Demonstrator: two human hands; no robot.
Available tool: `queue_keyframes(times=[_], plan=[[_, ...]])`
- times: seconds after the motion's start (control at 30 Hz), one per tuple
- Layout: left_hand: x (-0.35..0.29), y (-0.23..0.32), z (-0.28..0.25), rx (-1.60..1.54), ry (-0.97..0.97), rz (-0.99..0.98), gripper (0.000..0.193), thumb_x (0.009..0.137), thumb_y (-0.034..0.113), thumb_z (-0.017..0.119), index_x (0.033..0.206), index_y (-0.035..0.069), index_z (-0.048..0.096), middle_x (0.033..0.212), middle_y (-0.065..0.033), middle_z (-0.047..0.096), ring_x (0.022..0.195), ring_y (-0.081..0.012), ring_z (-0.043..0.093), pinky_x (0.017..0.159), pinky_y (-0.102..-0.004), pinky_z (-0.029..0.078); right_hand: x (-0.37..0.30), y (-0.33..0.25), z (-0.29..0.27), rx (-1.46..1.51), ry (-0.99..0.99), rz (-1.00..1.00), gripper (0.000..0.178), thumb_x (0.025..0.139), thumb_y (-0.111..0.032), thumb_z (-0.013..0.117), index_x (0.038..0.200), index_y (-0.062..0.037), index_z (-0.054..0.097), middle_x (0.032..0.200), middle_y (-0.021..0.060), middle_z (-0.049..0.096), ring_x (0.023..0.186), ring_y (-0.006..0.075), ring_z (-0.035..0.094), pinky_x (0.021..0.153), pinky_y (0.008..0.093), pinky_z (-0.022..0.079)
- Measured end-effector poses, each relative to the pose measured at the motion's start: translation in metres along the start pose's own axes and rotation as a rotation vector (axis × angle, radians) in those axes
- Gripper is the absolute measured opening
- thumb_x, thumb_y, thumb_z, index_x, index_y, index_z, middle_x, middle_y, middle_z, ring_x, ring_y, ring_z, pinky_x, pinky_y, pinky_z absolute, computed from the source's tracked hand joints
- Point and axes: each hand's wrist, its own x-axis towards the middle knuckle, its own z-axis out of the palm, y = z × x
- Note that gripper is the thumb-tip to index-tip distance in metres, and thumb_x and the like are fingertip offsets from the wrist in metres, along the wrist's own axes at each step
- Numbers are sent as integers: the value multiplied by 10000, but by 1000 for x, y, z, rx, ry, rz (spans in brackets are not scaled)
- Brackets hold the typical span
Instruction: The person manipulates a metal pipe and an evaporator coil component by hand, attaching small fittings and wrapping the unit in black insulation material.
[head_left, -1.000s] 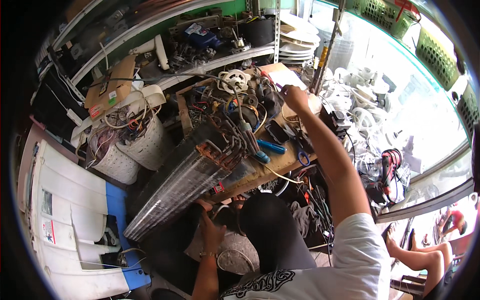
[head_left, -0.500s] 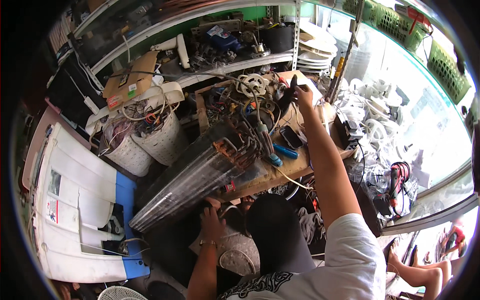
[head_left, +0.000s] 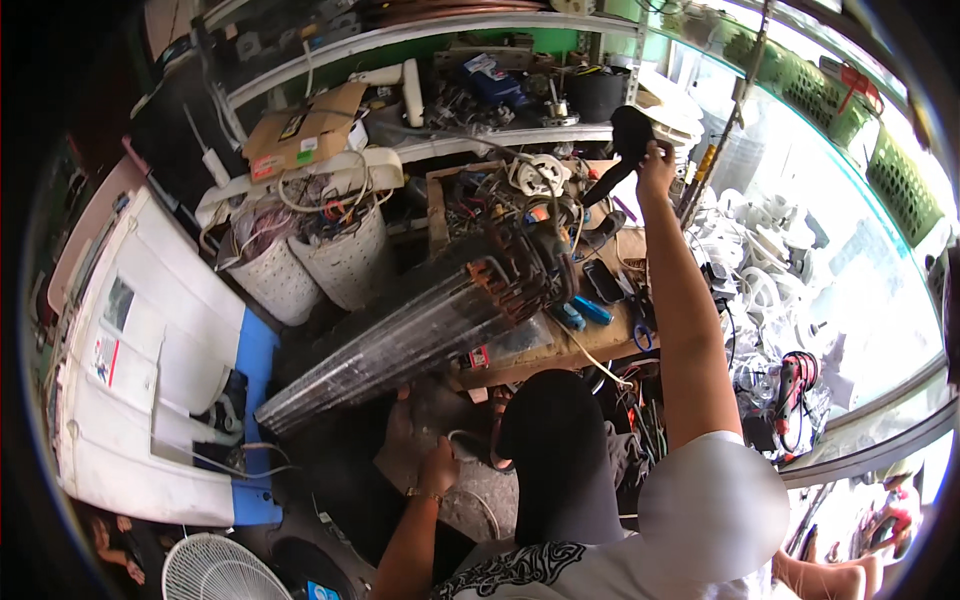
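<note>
My right hand (head_left: 655, 168) is raised over the back of the wooden workbench (head_left: 590, 350), closed on a black item (head_left: 630, 135) with a rounded top and a long strip hanging from it; its kind is unclear. My left hand (head_left: 438, 468) is low beside my knee, fingers curled; whatever they hold, if anything, is hidden. Between the hands a long finned heat-exchanger coil (head_left: 385, 350) with copper bends leans on the bench, its lower end toward the left. Blue-handled tools (head_left: 592, 310) and a black tray-like piece (head_left: 604, 281) lie near the bench's front edge.
At left stands a white and blue plastic panel (head_left: 150, 400), with a white fan (head_left: 215, 570) below it. Two white baskets (head_left: 345, 265) hold wires. White plastic parts (head_left: 765, 260) crowd the window side. Metal shelves (head_left: 480, 145) run behind.
My right hand has lifted the black item, which now stands out above the bench. My left hand's fingers have curled in. The view has shifted, showing more of the fan.
</note>
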Motion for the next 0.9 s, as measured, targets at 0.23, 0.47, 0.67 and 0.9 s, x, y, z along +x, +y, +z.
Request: queue_keyframes(times=[0.23, 0.47, 0.67, 0.9], plan=[[-55, -4, 40, -161, -291, 5, 80, 807, 94, 633, 860, 35, 646, 954, -208, 697, 912, -373, 676, 790, -476, 526, 51, -42, 0, -4, 400, -199, 283, 974, -159, 547, 1175, 38, 527, 1104, 180, 649, 983, 280, 645, 877, 398, 520], [-53, -132, 141, 116, -80, 216, 199, 802, 179, 649, 938, 61, 731, 968, -173, 721, 942, -313, 699, 825, -415, 551, 0, -126, 59, -130, 148, 207, 273, 955, -209, 551, 1105, 19, 576, 1038, 168, 661, 895, 322, 673, 798, 458, 546], [-46, -54, 123, 115, -413, 266, 273, 842, 277, 610, 1002, 84, 719, 1070, -135, 708, 999, -312, 680, 867, -423, 531, -87, -148, 15, 376, -538, 355, 287, 959, -99, 498, 1243, -98, 540, 1046, 127, 671, 963, 298, 670, 910, 446, 542], [-51, -12, 7, 166, -83, -24, 316, 868, 304, 610, 1078, 82, 690, 1141, -137, 690, 1055, -331, 657, 875, -420, 517, -266, -150, 39, 493, -649, 397, 666, 833, 153, 490, 1422, -156, 456, 1236, 118, 611, 1128, 263, 616, 1010, 419, 496]])
